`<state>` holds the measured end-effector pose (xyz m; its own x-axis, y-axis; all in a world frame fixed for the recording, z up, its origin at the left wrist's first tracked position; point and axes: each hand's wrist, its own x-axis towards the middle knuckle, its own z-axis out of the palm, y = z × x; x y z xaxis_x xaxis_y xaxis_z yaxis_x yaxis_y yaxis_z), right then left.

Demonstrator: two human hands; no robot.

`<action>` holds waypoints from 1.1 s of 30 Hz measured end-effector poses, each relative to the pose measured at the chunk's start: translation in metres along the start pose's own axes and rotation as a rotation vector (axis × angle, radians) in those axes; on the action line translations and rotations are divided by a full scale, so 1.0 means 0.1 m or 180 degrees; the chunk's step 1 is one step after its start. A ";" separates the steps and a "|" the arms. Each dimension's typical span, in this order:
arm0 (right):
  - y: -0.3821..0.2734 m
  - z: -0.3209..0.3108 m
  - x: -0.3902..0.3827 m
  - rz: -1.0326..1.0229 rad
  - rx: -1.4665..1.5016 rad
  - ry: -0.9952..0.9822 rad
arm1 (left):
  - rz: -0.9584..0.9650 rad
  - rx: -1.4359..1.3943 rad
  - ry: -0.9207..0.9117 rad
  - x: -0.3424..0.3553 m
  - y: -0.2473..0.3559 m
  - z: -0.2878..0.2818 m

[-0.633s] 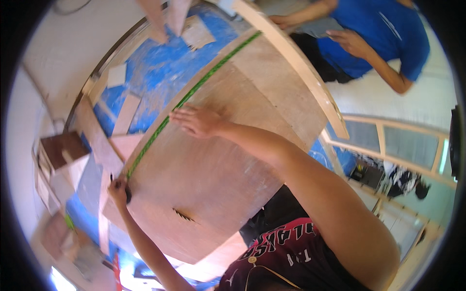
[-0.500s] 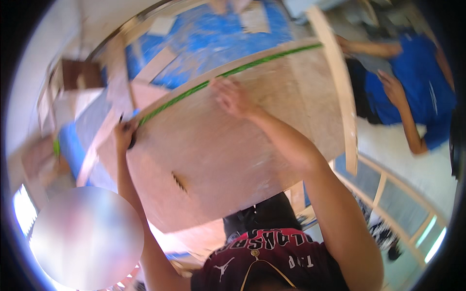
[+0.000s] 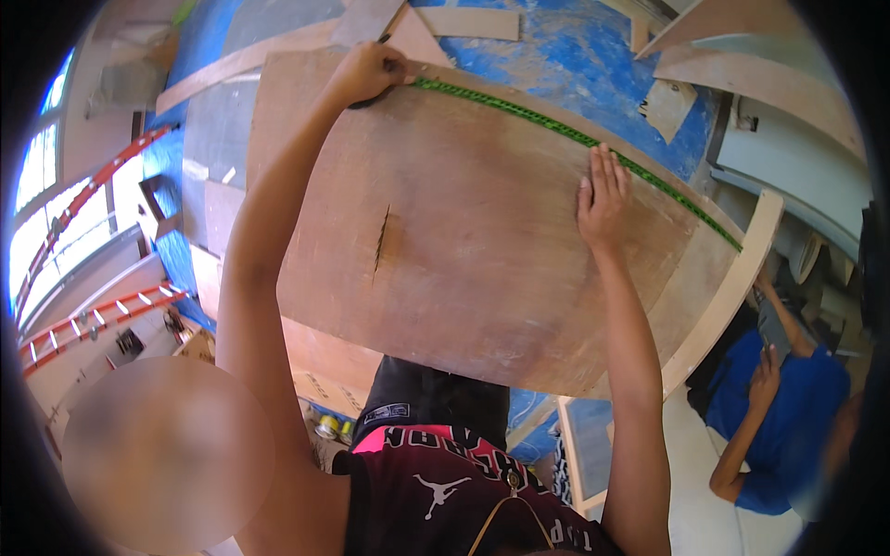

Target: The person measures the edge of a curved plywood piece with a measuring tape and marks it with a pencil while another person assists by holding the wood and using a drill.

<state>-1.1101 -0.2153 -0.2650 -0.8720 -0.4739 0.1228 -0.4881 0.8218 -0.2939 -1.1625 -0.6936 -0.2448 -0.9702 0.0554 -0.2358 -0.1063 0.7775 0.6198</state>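
A large plywood sheet (image 3: 482, 250) lies in front of me. My left hand (image 3: 366, 74) is at its far left edge, fingers closed round a dark tape measure case (image 3: 371, 98) that is mostly hidden. A thin dark stick pokes up beside that hand; its kind is unclear. From the case a green tape measure blade (image 3: 519, 111) runs along the far edge to a pale wooden strip (image 3: 732, 296) at the right. My right hand (image 3: 604, 199) lies flat on the plywood, fingers stretched out, fingertips at the blade. A dark jagged slit (image 3: 380, 243) marks the sheet left of centre.
Beyond the sheet spreads a blue, dusty surface (image 3: 575, 56) with wood offcuts (image 3: 468, 22) on it. An orange ladder (image 3: 97, 320) stands at the left. A person in a blue shirt (image 3: 788, 408) is at the lower right, near the wooden strip. A blurred disc covers the lower left.
The whole view has swung, so the sheet and the blade now slant down to the right. My right hand sits farther along the blade; my left hand still grips the tape measure.
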 end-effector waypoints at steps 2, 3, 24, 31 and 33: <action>0.03 0.01 -0.01 -0.0031 0.0004 0.0010 | 0.0100 0.0027 -0.0004 0.02 0.12 -0.01; 0.07 0.00 -0.01 -0.0035 -0.0027 -0.0017 | 0.0166 0.0010 0.0007 0.07 0.16 0.01; -0.01 0.08 0.08 0.0003 -0.0153 -0.0338 | -0.0240 -0.0420 -0.0050 0.11 0.26 -0.12; 0.01 0.07 0.08 0.0018 -0.0191 -0.0352 | -0.0309 -0.0481 -0.0042 0.11 0.32 -0.11; 0.02 0.08 0.06 0.0029 -0.0201 -0.0358 | -0.0337 -0.0465 -0.0053 0.10 0.28 -0.08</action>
<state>-1.1163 -0.2193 -0.2720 -0.8683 -0.4959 0.0124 -0.4847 0.8429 -0.2337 -1.1773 -0.6764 -0.2239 -0.9483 -0.0107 -0.3172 -0.2394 0.6804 0.6926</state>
